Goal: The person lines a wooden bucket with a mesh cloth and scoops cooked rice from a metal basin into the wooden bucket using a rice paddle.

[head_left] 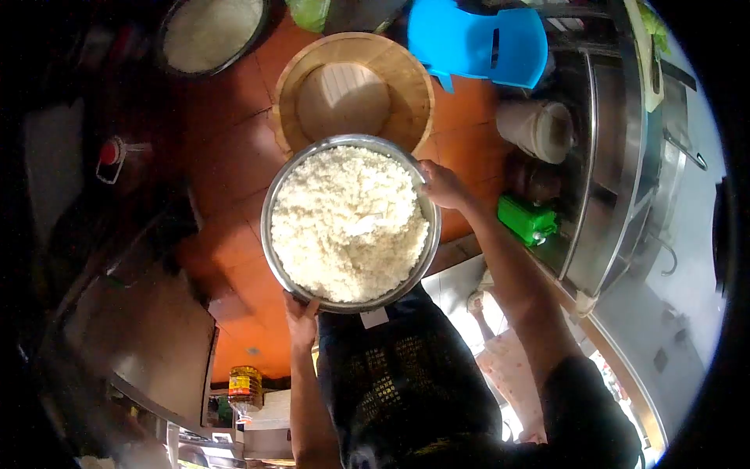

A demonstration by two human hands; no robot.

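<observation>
A round metal basin heaped with white cooked rice is held up in front of my body. My left hand grips its rim at the near left, thumb over the edge and the other fingers partly hidden beneath. On the far right side, my right hand is closed round the rim. Just beyond the basin, a wooden tub stands on the floor, its near edge partly covered by the basin. A light, round bottom shows inside the tub.
Another large vessel of white rice is at the far left. A blue plastic stool stands beyond the tub. Along the right are a whitish bucket, a green container and a steel counter. Part of another person shows at lower right.
</observation>
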